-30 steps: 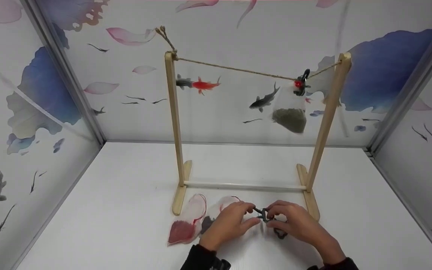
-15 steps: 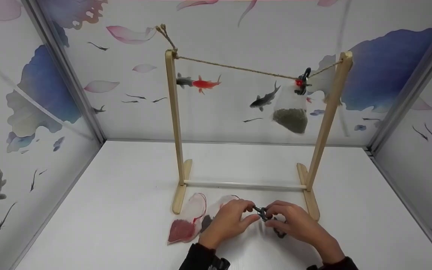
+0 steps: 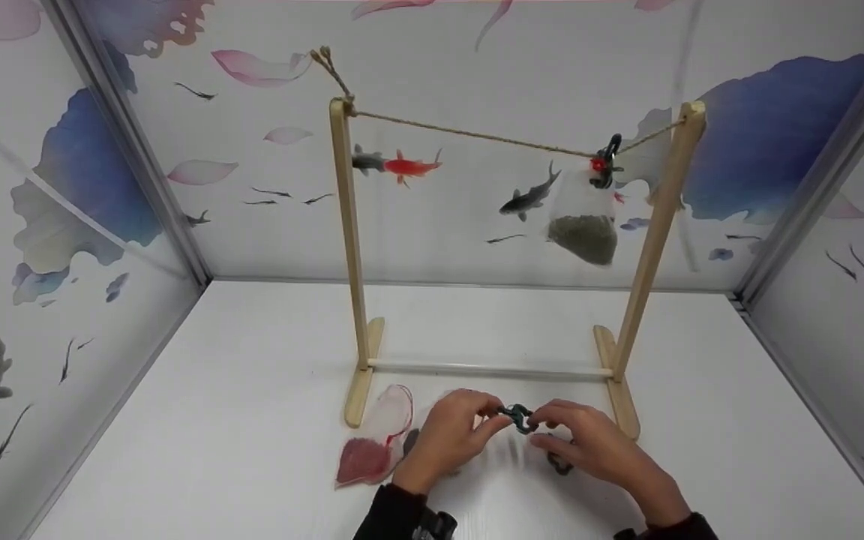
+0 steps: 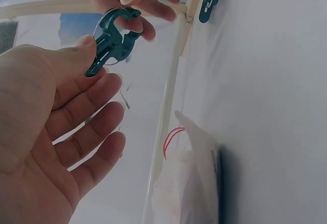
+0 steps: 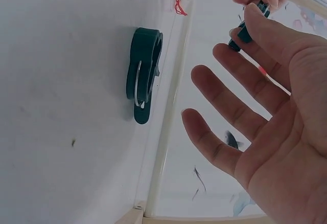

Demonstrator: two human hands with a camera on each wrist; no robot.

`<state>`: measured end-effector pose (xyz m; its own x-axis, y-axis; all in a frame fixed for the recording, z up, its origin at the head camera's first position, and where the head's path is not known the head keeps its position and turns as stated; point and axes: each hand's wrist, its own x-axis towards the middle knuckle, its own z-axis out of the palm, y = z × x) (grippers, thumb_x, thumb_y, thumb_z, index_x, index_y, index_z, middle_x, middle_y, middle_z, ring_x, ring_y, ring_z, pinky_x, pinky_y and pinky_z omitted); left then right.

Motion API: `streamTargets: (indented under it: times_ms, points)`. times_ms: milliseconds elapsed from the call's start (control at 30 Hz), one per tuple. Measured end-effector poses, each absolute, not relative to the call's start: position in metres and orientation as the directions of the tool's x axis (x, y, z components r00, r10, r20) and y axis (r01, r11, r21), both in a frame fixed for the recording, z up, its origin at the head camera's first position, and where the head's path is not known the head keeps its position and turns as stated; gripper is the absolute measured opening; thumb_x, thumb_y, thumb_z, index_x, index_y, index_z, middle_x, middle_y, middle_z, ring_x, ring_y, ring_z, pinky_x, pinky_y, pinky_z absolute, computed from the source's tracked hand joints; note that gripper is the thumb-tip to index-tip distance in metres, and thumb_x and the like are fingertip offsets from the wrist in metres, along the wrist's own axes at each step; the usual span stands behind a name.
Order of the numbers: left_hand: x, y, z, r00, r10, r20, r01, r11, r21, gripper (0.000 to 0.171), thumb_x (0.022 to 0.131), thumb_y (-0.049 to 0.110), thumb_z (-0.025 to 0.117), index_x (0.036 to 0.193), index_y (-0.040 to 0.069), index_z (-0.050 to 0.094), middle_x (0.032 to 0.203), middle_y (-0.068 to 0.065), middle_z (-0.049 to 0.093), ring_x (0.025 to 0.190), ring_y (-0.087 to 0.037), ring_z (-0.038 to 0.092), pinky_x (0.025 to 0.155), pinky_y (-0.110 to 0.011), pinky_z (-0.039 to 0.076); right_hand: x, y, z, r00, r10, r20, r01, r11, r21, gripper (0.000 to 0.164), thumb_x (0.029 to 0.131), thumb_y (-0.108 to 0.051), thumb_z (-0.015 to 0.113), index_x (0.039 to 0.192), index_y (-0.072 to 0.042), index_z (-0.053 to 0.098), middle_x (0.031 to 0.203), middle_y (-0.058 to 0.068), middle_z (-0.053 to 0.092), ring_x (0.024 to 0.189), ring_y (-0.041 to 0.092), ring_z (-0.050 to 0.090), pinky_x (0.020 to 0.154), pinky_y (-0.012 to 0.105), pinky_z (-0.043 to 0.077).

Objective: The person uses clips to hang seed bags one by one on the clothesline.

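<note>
In the head view my left hand (image 3: 443, 435) pinches a dark green clothespin (image 3: 519, 420) by its handle end, between thumb and index finger. In the left wrist view the curved jaws of this clothespin point toward my right hand. My right hand (image 3: 586, 444) is right at the jaw end, its thumb and fingers spread loosely apart. A second green clothespin (image 5: 144, 75) lies on the white table under the right hand. To the left of my left hand lies a sheer drawstring bag (image 3: 364, 459) with reddish contents. Another bag (image 3: 411, 441) with dark contents is mostly hidden behind that hand.
Behind the hands stands a wooden frame (image 3: 351, 247) with a twine line (image 3: 469, 135) sagging between its posts. A green clip (image 3: 606, 163) near the right post holds a bag of greenish contents (image 3: 583, 238) on the line. Printed walls (image 3: 439, 240) enclose the table.
My left hand has moved slightly up and left with the clothespin, which has turned so its jaws show more clearly. The right hand has stayed almost in place. The hanging bag has shifted slightly.
</note>
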<state>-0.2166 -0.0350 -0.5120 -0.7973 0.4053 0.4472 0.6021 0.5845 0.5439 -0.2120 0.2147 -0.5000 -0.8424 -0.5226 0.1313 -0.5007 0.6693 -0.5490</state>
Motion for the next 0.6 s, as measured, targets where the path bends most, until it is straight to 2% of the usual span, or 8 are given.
streamTargets:
  times_ms: [133, 333, 600]
  points:
    - [-0.217, -0.04, -0.509, -0.803, 0.389, 0.451, 0.594, 0.573, 0.564, 0.022, 0.098, 0.036, 0.071, 0.102, 0.017, 0.08, 0.093, 0.008, 0.079, 0.086, -0.005, 0.065, 0.078, -0.022, 0.051, -0.211, 0.215, -0.5, -0.845, -0.52, 0.129, -0.496, 0.669, -0.554, 0.016, 0.099, -0.028, 0.072, 0.113, -0.023, 0.075, 0.112, -0.007, 0.075, 0.099, 0.015, 0.071, 0.085, 0.039, 0.059]
    - [-0.222, -0.054, -0.505, -0.795, 0.338, 0.504, 0.602, 0.542, 0.586, 0.016, 0.099, 0.027, 0.071, 0.1, 0.014, 0.081, 0.089, 0.005, 0.079, 0.08, -0.007, 0.064, 0.074, -0.023, 0.051, -0.211, 0.212, -0.499, -0.845, -0.515, 0.142, -0.503, 0.678, -0.537, 0.02, 0.101, -0.028, 0.069, 0.115, -0.014, 0.075, 0.112, 0.0, 0.075, 0.097, 0.017, 0.072, 0.083, 0.042, 0.06]
    - [-0.227, -0.085, -0.503, -0.841, 0.206, 0.5, 0.516, 0.583, 0.628, 0.015, 0.102, 0.022, 0.068, 0.101, 0.011, 0.077, 0.091, 0.0, 0.076, 0.083, -0.012, 0.067, 0.077, -0.03, 0.055, -0.221, 0.191, -0.495, -0.873, -0.487, 0.026, -0.408, 0.7, -0.586, 0.026, 0.102, -0.024, 0.067, 0.116, -0.003, 0.075, 0.11, 0.007, 0.076, 0.09, 0.018, 0.072, 0.078, 0.035, 0.059]
